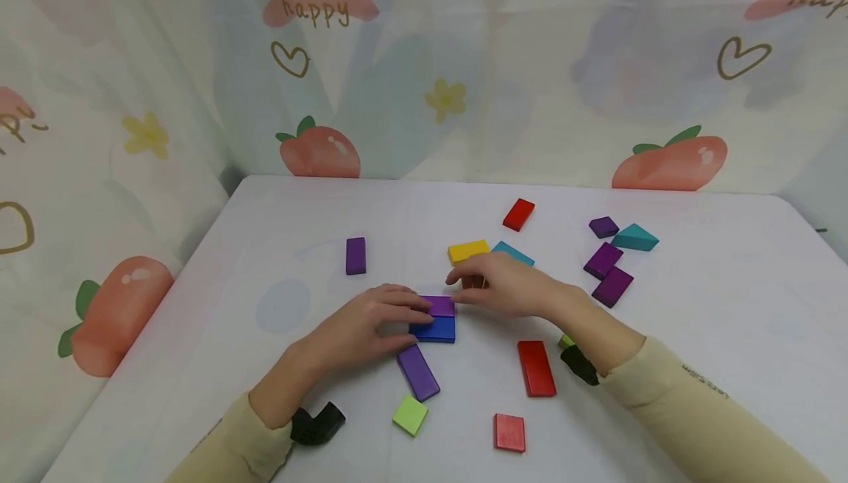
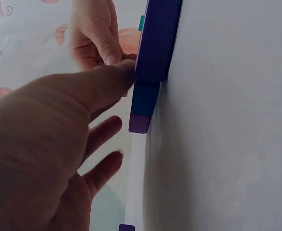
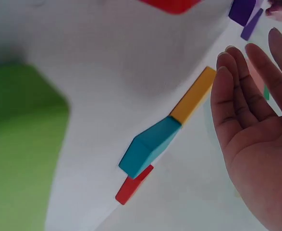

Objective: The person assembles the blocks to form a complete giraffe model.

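Block pair: your purple rectangular block and blue rectangular block sit at the centre of the frame, side by side along their long edges, the purple one above.
Left hand: your left hand approaches from lower left; its fingers are spread, with fingertips at the left end of the pair and the thumb at the lower left corner of the blue block.
Right hand: your right hand is at centre right, fingers slightly bent and pinching nothing; a fingertip is just beside the pair's upper right corner. You cannot tell whether it touches.
Above the right hand: a yellow block and a teal block lie close together; a red block is higher.
Below the pair: a tilted violet block, then a lime-green square block.
Lower right of centre: a long red block and a pinkish-red square block.
Upper left of centre: an upright purple block.
Right group: a teal triangular block among three dark purple blocks.
Surface: all your blocks rest on a white table.
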Tool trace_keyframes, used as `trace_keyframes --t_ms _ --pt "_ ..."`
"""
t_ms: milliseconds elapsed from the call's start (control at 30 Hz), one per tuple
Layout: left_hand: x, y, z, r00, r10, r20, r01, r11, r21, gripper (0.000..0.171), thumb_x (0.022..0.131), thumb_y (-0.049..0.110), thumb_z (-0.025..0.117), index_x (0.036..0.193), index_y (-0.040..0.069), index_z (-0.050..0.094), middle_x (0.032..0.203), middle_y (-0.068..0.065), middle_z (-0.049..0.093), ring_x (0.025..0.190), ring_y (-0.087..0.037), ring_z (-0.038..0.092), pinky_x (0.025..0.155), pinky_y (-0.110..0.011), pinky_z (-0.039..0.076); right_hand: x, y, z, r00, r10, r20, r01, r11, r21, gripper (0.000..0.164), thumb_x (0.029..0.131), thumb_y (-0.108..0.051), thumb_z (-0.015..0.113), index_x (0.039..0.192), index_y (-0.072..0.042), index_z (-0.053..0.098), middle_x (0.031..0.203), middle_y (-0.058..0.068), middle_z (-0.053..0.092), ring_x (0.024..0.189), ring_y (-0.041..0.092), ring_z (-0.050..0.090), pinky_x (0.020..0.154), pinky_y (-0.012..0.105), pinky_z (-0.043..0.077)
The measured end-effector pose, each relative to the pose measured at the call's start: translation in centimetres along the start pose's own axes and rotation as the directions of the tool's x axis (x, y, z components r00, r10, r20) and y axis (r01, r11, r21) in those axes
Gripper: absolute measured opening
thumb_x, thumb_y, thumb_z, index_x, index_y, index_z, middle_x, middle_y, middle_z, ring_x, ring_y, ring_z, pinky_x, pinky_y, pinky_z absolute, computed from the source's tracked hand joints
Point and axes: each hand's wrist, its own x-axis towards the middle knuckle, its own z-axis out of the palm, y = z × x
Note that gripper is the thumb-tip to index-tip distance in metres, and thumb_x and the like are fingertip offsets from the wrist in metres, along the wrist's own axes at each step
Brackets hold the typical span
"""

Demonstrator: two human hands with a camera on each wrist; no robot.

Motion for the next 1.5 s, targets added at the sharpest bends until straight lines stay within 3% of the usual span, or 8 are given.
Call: trace_keyframes --t_ms 300,500,700,900,1233,1500 --pt "0.5 0.1 0.2 0.999 0.029 0.041 -0.031 0.998 0.048 0.034 0.093 0.013 0.075 0.127 0.011 0.073 0.137 -0.002 0.063 0.135 -0.022 0.05 0.11 -0.039 0.041 -1.9 0.7 -1.4 0.996 0.044 -0.083 -0.042 0.999 0.024 0.03 0.097 -0.021 0.07 0.123 -0.006 0.071 0.101 -0.002 0.068 0.088 0.016 0.059 0.077 0.031 0.054" --pt "0.4 0.2 0.2 0.999 0.009 0.05 -0.011 0.999 0.048 0.033 0.094 0.014 0.074 0.127 0.013 0.073 0.136 -0.001 0.063 0.135 -0.021 0.05 0.109 -0.041 0.042 -2.1 1.8 -2.4 0.985 0.089 -0.146 -0.086 0.996 0.025 0.03 0.098 -0.018 0.069 0.124 -0.004 0.07 0.095 0.0 0.066 0.087 0.018 0.059 0.079 0.033 0.055" --pt "0.1 0.1 0.1 0.999 0.015 0.042 -0.017 0.999 0.036 0.032 0.094 0.012 0.074 0.125 0.012 0.074 0.135 -0.001 0.064 0.134 -0.021 0.051 0.109 -0.04 0.043 -1.8 3.3 -2.9 0.965 0.15 -0.216 -0.162 0.986 -0.04 0.032 0.095 -0.011 0.071 0.125 -0.001 0.068 0.107 0.009 0.067 0.096 0.026 0.061 0.085 0.041 0.056" --pt "0.0 0.2 0.2 0.999 0.011 0.048 -0.013 1.0 0.026 0.032 0.093 0.012 0.075 0.125 0.012 0.074 0.135 0.0 0.064 0.135 -0.021 0.051 0.109 -0.04 0.043 -1.9 4.0 -3.3 0.954 0.23 -0.192 -0.255 0.959 -0.12 0.034 0.094 -0.013 0.072 0.124 0.0 0.066 0.124 0.02 0.059 0.11 0.036 0.059 0.091 0.048 0.055" --pt "-0.2 0.2 0.0 0.999 0.011 0.049 -0.012 1.0 0.012 0.031 0.093 0.012 0.075 0.124 0.013 0.074 0.133 0.001 0.065 0.134 -0.02 0.051 0.109 -0.039 0.043 -2.1 4.6 -3.4 0.949 0.272 -0.159 -0.292 0.948 -0.128 0.032 0.089 -0.012 0.078 0.116 -0.001 0.066 0.104 0.012 0.065 0.1 0.031 0.06 0.09 0.048 0.055" --pt "-0.2 0.0 0.2 0.999 0.007 0.048 -0.007 1.0 0.0 0.031 0.093 0.012 0.075 0.124 0.013 0.074 0.134 0.001 0.065 0.134 -0.019 0.051 0.109 -0.039 0.043 -2.6 4.5 -3.5 0.944 0.272 -0.189 -0.295 0.95 -0.107 0.031 0.09 -0.011 0.076 0.117 0.0 0.066 0.104 0.011 0.066 0.099 0.03 0.06 0.089 0.047 0.055"
